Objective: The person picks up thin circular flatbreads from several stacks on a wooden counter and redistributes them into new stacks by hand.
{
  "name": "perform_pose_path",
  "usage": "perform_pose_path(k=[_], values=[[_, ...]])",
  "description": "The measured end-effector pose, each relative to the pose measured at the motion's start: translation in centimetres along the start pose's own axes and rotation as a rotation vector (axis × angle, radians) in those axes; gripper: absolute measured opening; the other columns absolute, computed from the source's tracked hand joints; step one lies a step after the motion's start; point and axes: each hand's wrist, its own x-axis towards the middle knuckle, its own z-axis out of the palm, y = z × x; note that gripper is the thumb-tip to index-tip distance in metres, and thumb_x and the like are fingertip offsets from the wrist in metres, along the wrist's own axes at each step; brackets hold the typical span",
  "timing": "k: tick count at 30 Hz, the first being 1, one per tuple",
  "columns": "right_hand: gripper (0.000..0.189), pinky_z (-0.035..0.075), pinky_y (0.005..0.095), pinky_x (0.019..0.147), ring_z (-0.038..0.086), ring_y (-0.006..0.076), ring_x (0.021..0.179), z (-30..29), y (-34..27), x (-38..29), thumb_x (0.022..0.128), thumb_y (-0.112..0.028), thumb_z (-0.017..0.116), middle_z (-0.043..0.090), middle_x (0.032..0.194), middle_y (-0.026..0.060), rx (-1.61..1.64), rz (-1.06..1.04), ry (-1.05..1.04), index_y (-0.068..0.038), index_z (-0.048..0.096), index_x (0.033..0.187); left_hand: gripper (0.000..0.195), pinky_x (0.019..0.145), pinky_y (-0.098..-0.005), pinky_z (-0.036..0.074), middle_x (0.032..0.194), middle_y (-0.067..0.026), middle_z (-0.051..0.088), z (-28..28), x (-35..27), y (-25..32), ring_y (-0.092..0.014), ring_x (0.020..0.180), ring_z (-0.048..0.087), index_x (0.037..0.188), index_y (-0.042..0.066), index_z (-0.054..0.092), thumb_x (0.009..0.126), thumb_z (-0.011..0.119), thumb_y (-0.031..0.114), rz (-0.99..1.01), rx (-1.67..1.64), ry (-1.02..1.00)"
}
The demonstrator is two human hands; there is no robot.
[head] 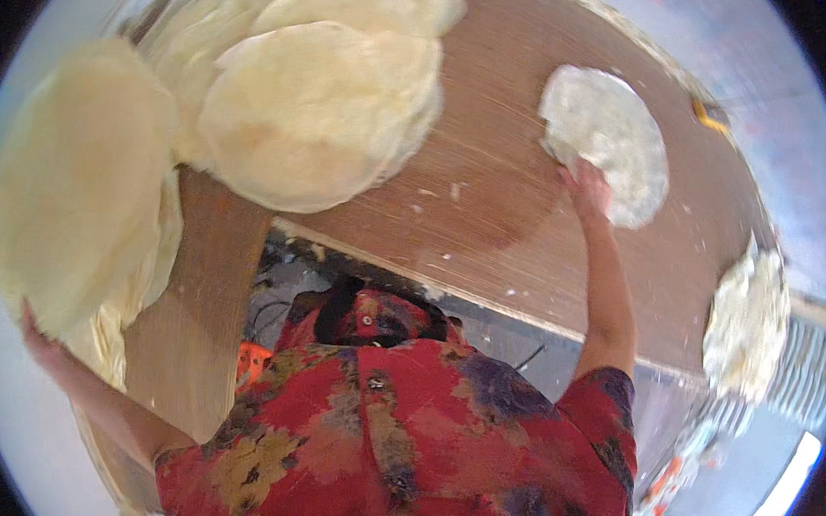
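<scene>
My left hand, at the far left, has its fingers at the lower edge of a large, thin, pale flatbread sheet. This sheet hangs tilted over other thin sheets, and part of the hand is hidden behind its edge. To the right, my right hand reaches across the wooden table and grips the near edge of a smaller, whiter round flatbread. That round lies flat on the wood.
Overlapping large flatbread sheets cover the table's back left. Another whitish flatbread lies at the right end, by a ribbed stack. A yellow object sits on the far edge. Below the table is something orange.
</scene>
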Motion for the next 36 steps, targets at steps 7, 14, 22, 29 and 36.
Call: perform_pose_path(k=[7, 14, 22, 29, 36], values=[[0.03, 0.046, 0.0417, 0.076, 0.057, 0.0314, 0.092, 0.7, -1.9, 2.0, 0.077, -0.02, 0.052, 0.06, 0.098, 0.014, -0.085, 0.085, -0.055, -0.007, 0.052, 0.105, 0.036, 0.078, -0.0284, 0.044, 0.105, -0.0059, 0.053, -8.6, -6.5, -18.2, -0.019, 0.094, 0.05, 0.109, 0.001, 0.055, 0.074, 0.061, 0.009, -0.298, 0.129, 0.536], [0.029, 0.046, 0.043, 0.073, 0.06, 0.0338, 0.085, -11.3, -10.9, 11.5, 0.082, -0.021, 0.045, 0.062, 0.09, 0.0163, -0.042, -0.004, -0.027, -0.013, 0.054, 0.108, 0.032, 0.077, -0.0327, 0.048, 0.094, -0.0144, 0.06, 19.7, -16.9, -12.5, -0.023, 0.09, 0.059, 0.107, -0.006, 0.049, 0.08, 0.056, 0.009, -0.551, -0.361, -0.398], [0.048, 0.048, 0.0379, 0.06, 0.06, 0.0252, 0.067, -10.7, -40.6, 3.8, 0.078, -0.005, 0.045, 0.06, 0.08, 0.0079, 0.088, -0.72, 0.165, -0.017, 0.042, 0.125, 0.032, 0.081, -0.0322, 0.047, 0.099, -0.0096, 0.058, 29.7, -18.2, -13.3, -0.02, 0.09, 0.057, 0.109, -0.003, 0.05, 0.08, 0.054, 0.01, -0.733, -0.552, -0.565], [0.045, 0.047, 0.0381, 0.076, 0.055, 0.0298, 0.096, -7.1, -44.8, -3.5, 0.077, -0.014, 0.052, 0.053, 0.109, 0.0187, 0.512, -0.958, 0.121, -0.004, 0.043, 0.12, 0.035, 0.084, -0.0308, 0.042, 0.097, -0.0062, 0.059, 29.9, -16.9, -13.4, -0.018, 0.091, 0.056, 0.109, 0.002, 0.05, 0.076, 0.052, 0.015, -0.744, -0.726, -0.666], [0.02, 0.049, 0.0369, 0.073, 0.062, 0.0266, 0.083, -15.5, -38.5, 10.3, 0.081, -0.018, 0.05, 0.065, 0.088, 0.0103, 0.496, -0.515, -0.172, -0.012, 0.065, 0.092, 0.041, 0.087, -0.0336, 0.043, 0.11, -0.0138, 0.055, 30.8, -15.5, -12.5, -0.022, 0.099, 0.054, 0.117, -0.002, 0.042, 0.079, 0.05, 0.012, -0.77, -0.583, -0.682]])
